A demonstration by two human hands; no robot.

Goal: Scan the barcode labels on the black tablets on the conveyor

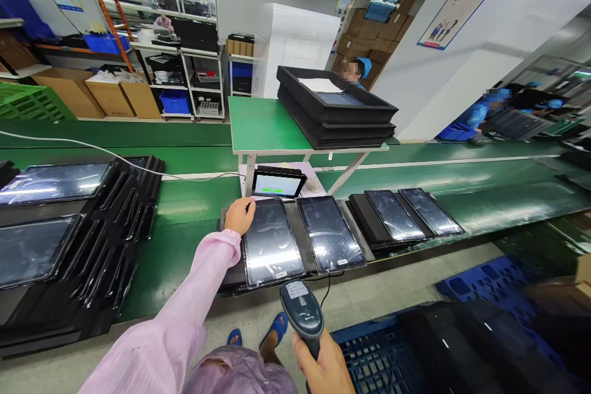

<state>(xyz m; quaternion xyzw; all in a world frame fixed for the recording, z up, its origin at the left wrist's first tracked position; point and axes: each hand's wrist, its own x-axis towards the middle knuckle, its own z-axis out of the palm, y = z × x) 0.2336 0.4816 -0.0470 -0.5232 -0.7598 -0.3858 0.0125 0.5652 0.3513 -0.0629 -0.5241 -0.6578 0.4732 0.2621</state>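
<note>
My right hand [325, 366] is wrapped round the handle of a dark barcode scanner [302, 311], its head pointing toward the bench. A cable runs up from near the scanner to the bench edge. At the upper left corner of a glossy black screen panel [272, 243], my left hand [240, 215] is closed with curled fingers; what they hold, if anything, is hidden. A second screen panel [330, 233] lies just to the right on the same dark foam tray. Both panels carry a small white label at the lower edge. Behind them stands a small lit display [278, 184].
Stacked trays with screen panels [37, 246] cover the left of the green bench [184, 215]. More panels [394, 215] lie to the right. Black trays [337, 111] sit on a raised green shelf [263, 123]. Blue pallets [369, 351] are on the floor at right. Co-workers are farther back.
</note>
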